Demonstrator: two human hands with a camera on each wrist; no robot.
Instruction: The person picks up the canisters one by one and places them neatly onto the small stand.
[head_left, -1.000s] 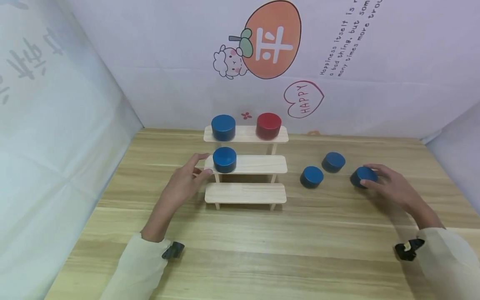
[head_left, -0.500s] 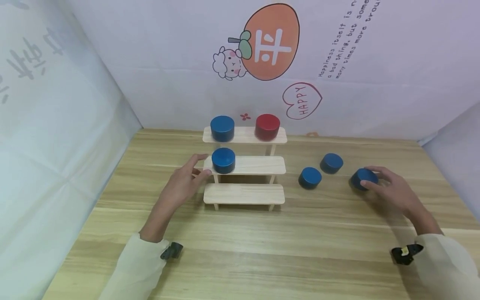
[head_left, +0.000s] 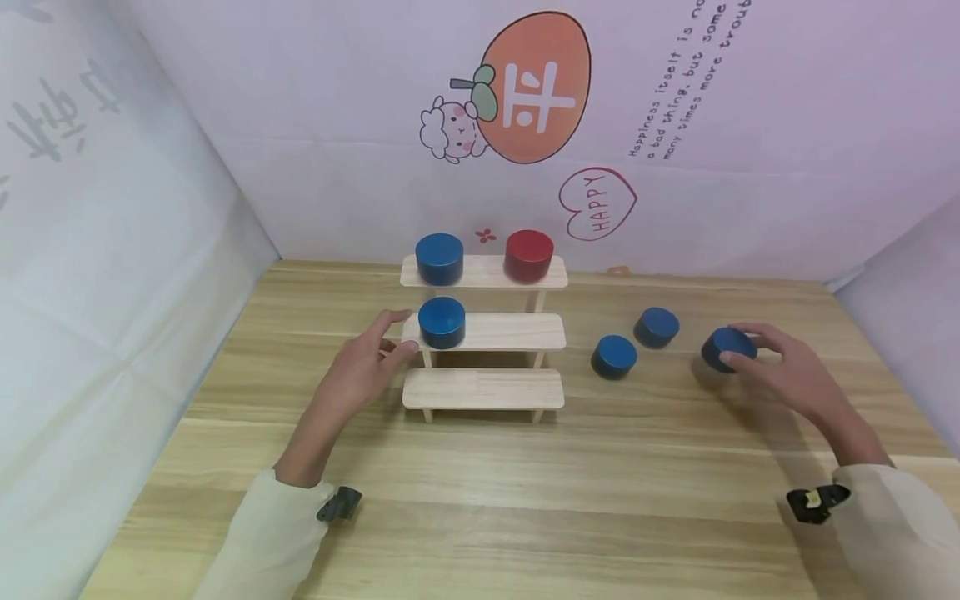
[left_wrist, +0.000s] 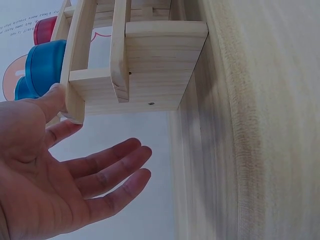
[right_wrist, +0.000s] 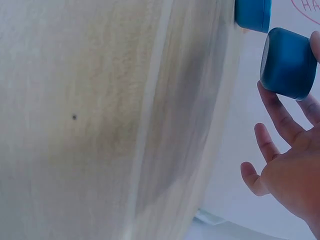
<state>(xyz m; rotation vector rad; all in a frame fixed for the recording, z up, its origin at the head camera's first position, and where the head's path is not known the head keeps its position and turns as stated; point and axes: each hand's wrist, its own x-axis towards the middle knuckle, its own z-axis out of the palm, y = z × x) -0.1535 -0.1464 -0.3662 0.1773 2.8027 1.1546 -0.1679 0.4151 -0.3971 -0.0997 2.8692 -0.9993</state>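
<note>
My right hand (head_left: 787, 367) holds a short blue round tin (head_left: 729, 349) by its sides, between thumb and fingers. In the right wrist view that tin (right_wrist: 288, 63) hangs off the tabletop, slightly tilted, with the last fingers spread away from it. My left hand (head_left: 362, 371) grips the left end of the middle shelf of a three-step wooden stand (head_left: 517, 332) with thumb and index finger. The other left fingers (left_wrist: 107, 170) extend freely. Beside the left thumb a blue tin (head_left: 442, 322) sits on that middle shelf. The top shelf bears another blue tin (head_left: 439, 259) and a red tin (head_left: 528, 256).
Two more blue tins stand on the wood-grain table (head_left: 480, 508) right of the stand: a nearer tin (head_left: 614, 357) and a farther tin (head_left: 657, 327). A printed white cloth (head_left: 337, 183) hangs behind, and further white cloth closes off both sides.
My right hand has raised its blue tin off the table. My left hand keeps its place at the stand. The head view has shifted slightly.
</note>
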